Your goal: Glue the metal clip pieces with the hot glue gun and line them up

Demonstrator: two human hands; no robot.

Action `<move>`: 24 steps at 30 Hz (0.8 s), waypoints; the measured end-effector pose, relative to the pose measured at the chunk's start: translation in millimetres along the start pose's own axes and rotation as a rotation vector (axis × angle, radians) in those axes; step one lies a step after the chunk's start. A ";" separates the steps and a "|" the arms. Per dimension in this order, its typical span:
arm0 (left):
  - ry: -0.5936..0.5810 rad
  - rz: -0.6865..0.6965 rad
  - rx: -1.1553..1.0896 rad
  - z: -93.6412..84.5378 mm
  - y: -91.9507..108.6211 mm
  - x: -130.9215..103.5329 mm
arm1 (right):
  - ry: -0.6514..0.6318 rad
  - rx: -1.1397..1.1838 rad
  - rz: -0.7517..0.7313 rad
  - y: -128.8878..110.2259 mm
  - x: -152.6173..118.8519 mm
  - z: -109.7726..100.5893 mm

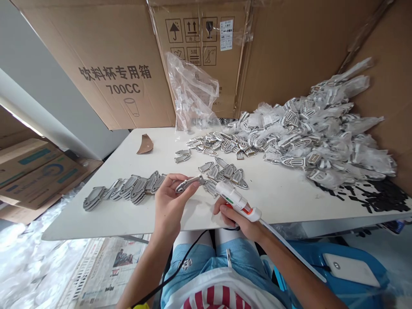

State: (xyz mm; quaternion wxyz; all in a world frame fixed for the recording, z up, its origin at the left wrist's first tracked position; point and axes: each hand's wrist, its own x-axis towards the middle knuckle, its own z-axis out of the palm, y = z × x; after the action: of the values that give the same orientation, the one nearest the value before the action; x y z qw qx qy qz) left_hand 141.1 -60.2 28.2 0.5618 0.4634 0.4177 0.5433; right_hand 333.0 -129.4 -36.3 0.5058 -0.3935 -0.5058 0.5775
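Observation:
Between the thumb and fingers of my left hand (172, 197) is a grey shield-shaped piece (189, 183), lifted above the table. My right hand (236, 216) is wrapped round a white hot glue gun (237, 201), its nozzle end pointing up and left toward the piece. A long white glue stick (292, 251) sticks out of the gun's rear along my right forearm. Just behind both hands lies a loose group of similar grey pieces (227, 171). To the left of my left hand, more of them stand in overlapping stacks (135, 189).
Bagged pieces (299, 128) form a big heap at the right, with loose ones beside it. Black strips (383, 195) lie at the right edge. A brown cardboard scrap (145, 144) rests on the white table (116, 223). Cardboard boxes (199, 86) wall the back. A black cord (180, 266) crosses my lap.

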 end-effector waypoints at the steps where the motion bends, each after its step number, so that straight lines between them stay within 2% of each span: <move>1: 0.006 0.013 -0.005 0.0 -0.5 0.3 | -0.002 0.000 -0.002 0.3 0.0 0.2; 12: -0.055 0.039 0.140 1.3 -2.4 -2.6 | -0.025 -0.069 0.035 -6.5 -0.4 4.4; 24: -0.090 0.038 0.156 4.7 4.9 -9.4 | -0.011 -0.057 0.046 -1.2 -0.1 3.3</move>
State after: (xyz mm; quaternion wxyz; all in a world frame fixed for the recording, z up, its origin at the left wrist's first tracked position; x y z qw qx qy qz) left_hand 143.9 -70.1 33.7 0.5319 0.5373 0.4242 0.4984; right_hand 330.1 -130.2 -34.5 0.4780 -0.4161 -0.5157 0.5766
